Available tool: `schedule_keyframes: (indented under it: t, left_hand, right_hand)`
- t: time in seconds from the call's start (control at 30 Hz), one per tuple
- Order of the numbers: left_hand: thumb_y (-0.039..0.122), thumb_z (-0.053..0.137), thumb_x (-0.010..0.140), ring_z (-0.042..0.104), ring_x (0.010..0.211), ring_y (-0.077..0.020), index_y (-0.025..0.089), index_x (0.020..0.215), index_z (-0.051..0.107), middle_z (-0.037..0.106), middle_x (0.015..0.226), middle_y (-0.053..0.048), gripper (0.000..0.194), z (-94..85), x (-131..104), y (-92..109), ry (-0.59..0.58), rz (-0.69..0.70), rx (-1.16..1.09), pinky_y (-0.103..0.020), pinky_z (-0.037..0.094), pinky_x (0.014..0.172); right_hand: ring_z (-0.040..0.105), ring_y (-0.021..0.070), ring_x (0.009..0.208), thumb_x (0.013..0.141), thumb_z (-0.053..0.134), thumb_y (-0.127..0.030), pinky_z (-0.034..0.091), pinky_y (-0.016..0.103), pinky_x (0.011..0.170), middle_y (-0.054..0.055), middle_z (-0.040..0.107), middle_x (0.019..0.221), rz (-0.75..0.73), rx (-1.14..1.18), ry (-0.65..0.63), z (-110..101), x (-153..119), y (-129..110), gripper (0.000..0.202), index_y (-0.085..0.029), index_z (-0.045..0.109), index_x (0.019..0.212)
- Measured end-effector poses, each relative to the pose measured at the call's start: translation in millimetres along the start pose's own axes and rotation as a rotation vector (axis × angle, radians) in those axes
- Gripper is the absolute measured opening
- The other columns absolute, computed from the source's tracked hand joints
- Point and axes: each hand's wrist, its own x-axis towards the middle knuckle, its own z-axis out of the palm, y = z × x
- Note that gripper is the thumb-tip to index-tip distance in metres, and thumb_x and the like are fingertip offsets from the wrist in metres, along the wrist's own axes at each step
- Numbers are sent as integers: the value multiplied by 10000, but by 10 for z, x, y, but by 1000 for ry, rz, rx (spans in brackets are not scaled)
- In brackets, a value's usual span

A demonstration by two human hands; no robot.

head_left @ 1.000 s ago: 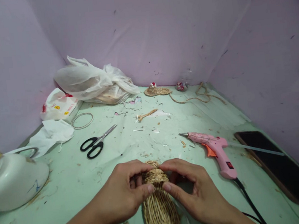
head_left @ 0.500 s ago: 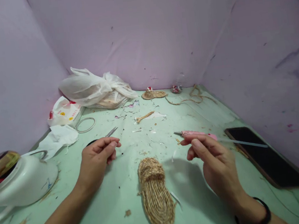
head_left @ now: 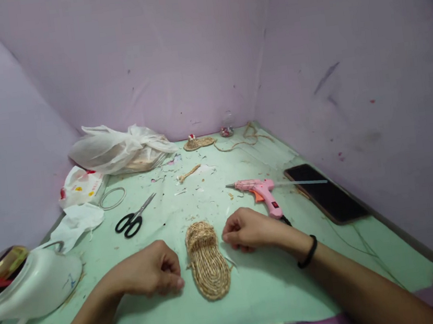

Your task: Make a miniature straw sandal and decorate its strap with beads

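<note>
Hands have drawn back: left hand and right hand rest loosely curled, holding nothing. Small woven straw slipper lies free between them; the pink glue gun is untouched.

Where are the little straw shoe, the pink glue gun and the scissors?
straw shoe [head_left: 207, 260], head view, middle of the woven sole
pink glue gun [head_left: 258, 189], head view, on its body
scissors [head_left: 130, 223], head view, on the black handles

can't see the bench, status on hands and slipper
Left hand and right hand loosely curled, empty. Woven slipper flat between them, untouched. Glue gun behind right hand.
</note>
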Motion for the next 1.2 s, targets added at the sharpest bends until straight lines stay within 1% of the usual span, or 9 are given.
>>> schedule_keyframes:
  t: [0.17, 0.3, 0.4, 0.5, 0.63, 0.73, 0.87, 1.03, 1.2]
  left_hand:
    - [341, 538, 714, 364, 351, -70, 143, 672, 605, 507, 463, 41, 213, 149, 89, 16, 21, -91, -62, -178, 268, 329]
    - [414, 561, 722, 353, 343, -50, 133, 664, 578, 531, 486, 30, 287, 186, 123, 8, 39, -34, -160, -170, 250, 331]
    - [426, 580, 721, 382, 348, -45, 117, 834, 614, 574, 564, 19, 331, 184, 133, -1, 36, 6, -245, -167, 249, 327]
    - [408, 609, 702, 413, 352, -43, 114, 915, 609, 589, 593, 16, 363, 162, 145, -7, 141, 0, -316, -162, 258, 331]
    - [406, 625, 679, 419, 344, -31, 115, 778, 597, 589, 549, 17, 309, 126, 168, -21, 373, 15, -433, -150, 244, 344]
    - [415, 640, 676, 413, 343, -24, 125, 717, 590, 587, 538, 22, 297, 144, 186, -24, 410, 71, -523, -149, 257, 351]
    - [474, 618, 682, 421, 344, -36, 141, 676, 576, 589, 544, 12, 336, 248, 227, 14, 399, 142, -567, -160, 251, 332]
    - [482, 506, 744, 337, 290, -41, 169, 603, 522, 467, 386, 60, 344, 378, 317, 57, 483, 120, -540, -170, 250, 324]
    - [359, 541, 697, 363, 287, -57, 161, 511, 517, 459, 384, 50, 273, 476, 325, 63, 394, 81, -405, -183, 249, 317]
  right_hand:
    - [462, 79, 334, 601, 613, -107, 325, 193, 337, -41, 563, 448, 16, 27, -84, 139, -8, 24, 81, -144, 632, 671]
    - [517, 88, 490, 556, 690, -108, 382, 201, 445, -44, 578, 571, -33, 166, -14, 241, 41, 44, 227, -165, 553, 727]
    - [516, 89, 542, 504, 733, -104, 386, 208, 505, -55, 567, 583, -71, 300, 66, 305, 78, 80, 337, -180, 504, 741]
    - [505, 88, 507, 534, 735, -164, 395, 225, 521, -76, 540, 547, -72, 468, 119, 315, 96, 91, 390, -196, 458, 806]
    - [591, 130, 610, 560, 757, -285, 463, 283, 624, -15, 616, 683, -82, 669, 108, 236, 91, 35, 489, -180, 475, 946]
    - [632, 167, 685, 541, 776, -300, 488, 313, 689, 37, 653, 747, -96, 736, 51, 197, 89, -10, 468, -151, 541, 917]
    - [659, 203, 724, 535, 793, -311, 503, 340, 702, 73, 684, 790, -114, 735, 33, 228, 86, -5, 473, -139, 577, 920]
    - [667, 213, 724, 553, 779, -342, 501, 366, 734, 69, 702, 764, -155, 604, 121, 308, 115, 69, 541, -123, 591, 1011]
    - [655, 246, 795, 560, 735, -293, 493, 407, 769, 100, 698, 848, -219, 326, 323, 323, 241, 127, 572, -115, 583, 1082]
